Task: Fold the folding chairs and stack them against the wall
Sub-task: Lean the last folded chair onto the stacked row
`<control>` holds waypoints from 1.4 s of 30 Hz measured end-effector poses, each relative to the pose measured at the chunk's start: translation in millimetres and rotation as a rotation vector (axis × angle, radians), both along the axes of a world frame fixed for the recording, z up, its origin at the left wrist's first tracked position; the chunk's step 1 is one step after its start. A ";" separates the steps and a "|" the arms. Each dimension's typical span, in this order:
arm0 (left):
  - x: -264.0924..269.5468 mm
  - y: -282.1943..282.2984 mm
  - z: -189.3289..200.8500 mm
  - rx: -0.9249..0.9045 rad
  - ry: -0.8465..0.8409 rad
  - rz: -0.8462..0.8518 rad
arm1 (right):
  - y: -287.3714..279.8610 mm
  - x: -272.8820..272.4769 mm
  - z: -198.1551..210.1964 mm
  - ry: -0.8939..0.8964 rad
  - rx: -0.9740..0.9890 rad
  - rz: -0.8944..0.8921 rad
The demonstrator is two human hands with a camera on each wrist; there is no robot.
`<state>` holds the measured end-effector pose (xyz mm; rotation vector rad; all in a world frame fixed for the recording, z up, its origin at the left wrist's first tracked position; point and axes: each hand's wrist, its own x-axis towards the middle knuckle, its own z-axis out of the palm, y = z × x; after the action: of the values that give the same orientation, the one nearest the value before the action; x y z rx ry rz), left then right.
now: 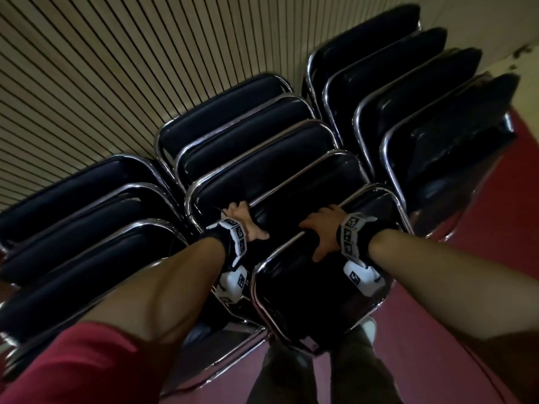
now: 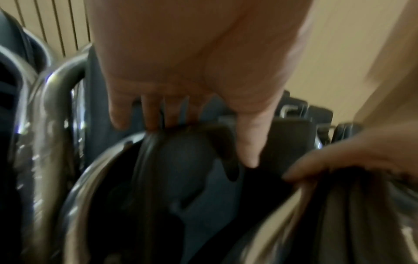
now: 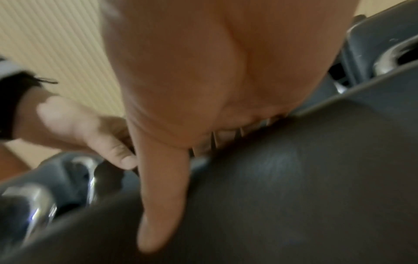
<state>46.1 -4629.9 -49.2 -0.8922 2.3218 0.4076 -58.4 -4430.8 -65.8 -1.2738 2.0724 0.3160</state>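
2 hands of mine are on the folded chairs in front of me. Nearest, my red sleeve (image 1: 73, 365) and bare forearms reach out over my legs and the red floor (image 1: 478, 287). My right hand (image 1: 323, 231) lies on the top of the nearest chair (image 1: 306, 284), a black padded one with a chrome frame, my thumb stretched down its face and my fingers hooked over the upper edge. My left hand (image 1: 248, 221) grips the top of the next chair (image 1: 291, 193) just behind it, fingers curled over the rim and thumb on the near side; the left wrist view is blurred, so I think the fingertips tuck behind the pad, but I cannot be sure. Both chairs belong to the middle stack (image 1: 242, 135), which I count as 5 deep. Just beside it, to my left, leans a stack of 3 (image 1: 75, 205), and to my right a stack of 4 (image 1: 408, 91). All of them lean towards the ribbed beige wall (image 1: 102, 68) beyond.
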 end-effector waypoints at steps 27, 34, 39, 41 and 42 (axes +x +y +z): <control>-6.7 -26.2 4.5 0.052 0.036 -0.060 | -11.9 40.9 13.9 0.048 0.091 -0.012; 3.5 -26.2 -0.4 0.099 0.053 -0.030 | -8.0 33.8 11.1 0.079 0.097 -0.028; 21.4 -30.0 2.8 0.112 0.051 0.141 | -4.3 21.8 8.1 0.073 0.057 -0.044; 30.3 -30.4 -0.4 0.112 0.062 0.225 | -3.0 18.6 5.0 0.074 0.029 -0.037; 34.7 -30.2 -3.4 0.106 0.075 0.258 | -3.0 18.0 3.3 0.075 0.024 -0.024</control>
<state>80.8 -4660.1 -52.6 -1.1450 2.2340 0.6759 -40.5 -4433.8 -62.5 -1.2390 2.1390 0.3826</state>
